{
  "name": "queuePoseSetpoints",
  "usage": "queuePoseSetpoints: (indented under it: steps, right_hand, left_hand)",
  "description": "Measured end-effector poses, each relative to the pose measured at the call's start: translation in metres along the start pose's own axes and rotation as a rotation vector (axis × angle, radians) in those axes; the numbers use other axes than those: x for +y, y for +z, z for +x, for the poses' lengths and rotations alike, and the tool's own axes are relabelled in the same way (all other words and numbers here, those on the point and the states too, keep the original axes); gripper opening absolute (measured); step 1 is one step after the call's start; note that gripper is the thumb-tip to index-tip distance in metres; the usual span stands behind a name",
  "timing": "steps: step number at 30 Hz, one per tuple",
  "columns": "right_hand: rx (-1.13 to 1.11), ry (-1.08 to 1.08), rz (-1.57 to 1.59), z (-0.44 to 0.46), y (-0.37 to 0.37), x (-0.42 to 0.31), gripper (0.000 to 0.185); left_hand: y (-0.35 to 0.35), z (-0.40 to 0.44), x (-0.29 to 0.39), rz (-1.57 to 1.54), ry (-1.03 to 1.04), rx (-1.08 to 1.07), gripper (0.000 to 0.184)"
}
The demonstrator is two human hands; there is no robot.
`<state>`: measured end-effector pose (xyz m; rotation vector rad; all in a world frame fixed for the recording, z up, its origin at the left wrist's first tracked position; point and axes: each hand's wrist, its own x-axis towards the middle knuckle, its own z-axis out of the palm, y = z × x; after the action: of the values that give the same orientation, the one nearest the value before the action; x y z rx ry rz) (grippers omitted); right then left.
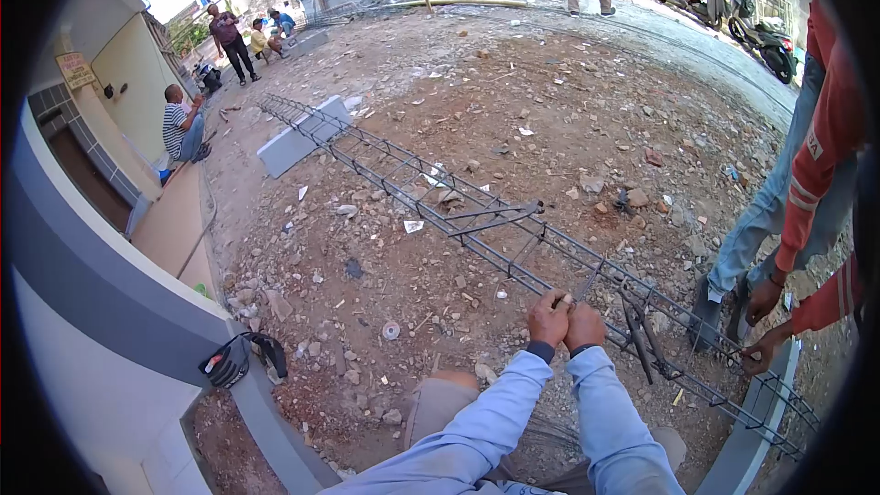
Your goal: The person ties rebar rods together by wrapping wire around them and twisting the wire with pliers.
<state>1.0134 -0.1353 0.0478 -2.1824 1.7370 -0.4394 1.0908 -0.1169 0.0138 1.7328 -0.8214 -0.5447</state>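
Observation:
A long rebar cage (394, 191) runs diagonally before me, made of lengthwise bars with square stirrups. My left hand (548, 318) is closed at its near lower bar, fingertips pinched together. Pressed beside it, my right hand (585, 325) is closed too, at the same bar near a stirrup. What the fingers pinch is too small to make out. Just right of my hands, dark pincers (649, 335) hang over the cage bars. Several loose stirrups (495, 218) lie across the cage farther along.
Grey blocks (302, 137) (759, 417) support the cage's ends. At the right, a co-worker's hand (763, 351) touches the cage. A black bag (243, 359) rests on the low wall at left. Rubble covers the ground; other people and motorcycles (765, 35) are farther back.

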Motion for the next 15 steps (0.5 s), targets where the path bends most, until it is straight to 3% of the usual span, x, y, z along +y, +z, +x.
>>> queuePoseSetpoints:
  steps: [9, 15]
  right_hand:
    - [-0.239, -0.058, -0.097, 0.044, -0.010, 0.006, 0.035]
    - [-0.337, 0.031, -0.079, 0.047, -0.018, 0.000, 0.035]
  left_hand:
    - [-0.002, -0.003, -0.018, 0.005, -0.138, 0.020, 0.021]
    - [0.020, 0.006, -0.050, -0.570, -0.398, -0.099, 0.017]
